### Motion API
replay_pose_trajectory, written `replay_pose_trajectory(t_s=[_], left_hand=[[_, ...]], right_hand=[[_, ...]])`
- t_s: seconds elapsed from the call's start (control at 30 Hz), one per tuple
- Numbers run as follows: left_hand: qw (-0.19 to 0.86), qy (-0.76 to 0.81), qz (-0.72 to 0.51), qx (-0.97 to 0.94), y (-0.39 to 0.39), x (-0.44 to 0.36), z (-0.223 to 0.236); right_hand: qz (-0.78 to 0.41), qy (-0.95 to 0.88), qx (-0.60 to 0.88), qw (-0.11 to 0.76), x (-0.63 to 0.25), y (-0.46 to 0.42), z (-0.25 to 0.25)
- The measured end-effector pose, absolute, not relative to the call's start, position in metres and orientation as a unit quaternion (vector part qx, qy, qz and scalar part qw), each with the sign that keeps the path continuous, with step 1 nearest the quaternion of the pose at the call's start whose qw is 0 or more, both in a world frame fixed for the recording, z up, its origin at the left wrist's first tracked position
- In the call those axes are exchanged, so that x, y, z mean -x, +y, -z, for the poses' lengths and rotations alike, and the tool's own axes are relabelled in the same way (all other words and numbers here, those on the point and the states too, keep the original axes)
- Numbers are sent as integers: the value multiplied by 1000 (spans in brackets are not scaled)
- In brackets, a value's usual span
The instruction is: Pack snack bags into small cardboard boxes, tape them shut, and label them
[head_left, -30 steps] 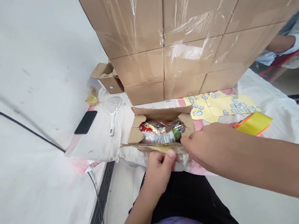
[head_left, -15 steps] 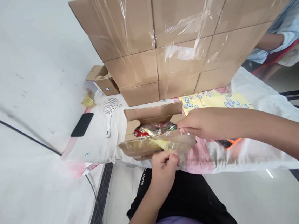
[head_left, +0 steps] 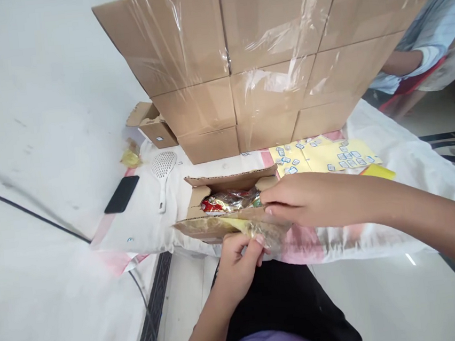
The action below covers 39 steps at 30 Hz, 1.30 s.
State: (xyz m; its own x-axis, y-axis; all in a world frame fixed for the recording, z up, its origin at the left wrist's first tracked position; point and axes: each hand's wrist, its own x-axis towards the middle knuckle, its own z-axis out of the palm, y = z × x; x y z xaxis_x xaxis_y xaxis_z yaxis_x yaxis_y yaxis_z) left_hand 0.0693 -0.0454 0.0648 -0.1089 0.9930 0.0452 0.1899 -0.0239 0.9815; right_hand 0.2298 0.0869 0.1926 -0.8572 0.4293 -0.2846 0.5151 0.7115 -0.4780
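Note:
An open cardboard box [head_left: 205, 230] stands near the front edge of the cloth-covered table, its flaps raised. Inside lie shiny foil-wrapped packets [head_left: 230, 199], red and gold, under clear film. My left hand [head_left: 239, 258] is closed in a pinch on crumpled clear packing tape [head_left: 271, 230] that clings to the near flap. At the box's right end, my right hand [head_left: 297, 198] is closed over the side wall, its index finger reaching inside the opening. Its other fingertips are partly hidden behind the near flap and tape.
Behind the box rises a tall stack of film-wrapped cartons [head_left: 272, 94]. To the left lie a white slotted skimmer [head_left: 164, 171], a black phone [head_left: 122, 194] and a small open carton [head_left: 157, 129]. Yellow sheets with stickers [head_left: 326, 155] lie at right. Another person's arm [head_left: 406, 62] shows beyond.
My right hand has shifted from the tape at the right corner to further over the box's side. My left hand still pinches the tape, slightly lower. The camera view has shifted a little.

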Motion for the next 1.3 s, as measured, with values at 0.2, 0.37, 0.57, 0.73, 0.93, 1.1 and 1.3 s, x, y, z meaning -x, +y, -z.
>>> replay_pose_trajectory(t_s=[0.2,0.37,0.57,0.73,0.93,1.1,1.3], left_hand=[[386,575,-530,-491,-53,-69,-58],[383,627,-531,-422,-52,-70,-67],[387,616,-531,-434,-55,-67,-67],[403,602,-524,-447,-63,-63,-53],[392,613,-521,-446,-66,-62,-46],[380,607,-514,-471,-67,-59,-46],[368,611,-493,-499,-70,-55,-44]], right_hand=[[123,957,-257,50,-216,61,-176],[74,962,-260,29,-203,49,-169],[118,947,-293,49,-200,48,-165],[173,938,-298,31,-204,52,-156],[194,929,-315,3,-205,53,-151],[196,927,-320,-10,-205,53,-148],[198,924,-327,-9,-204,52,-146]])
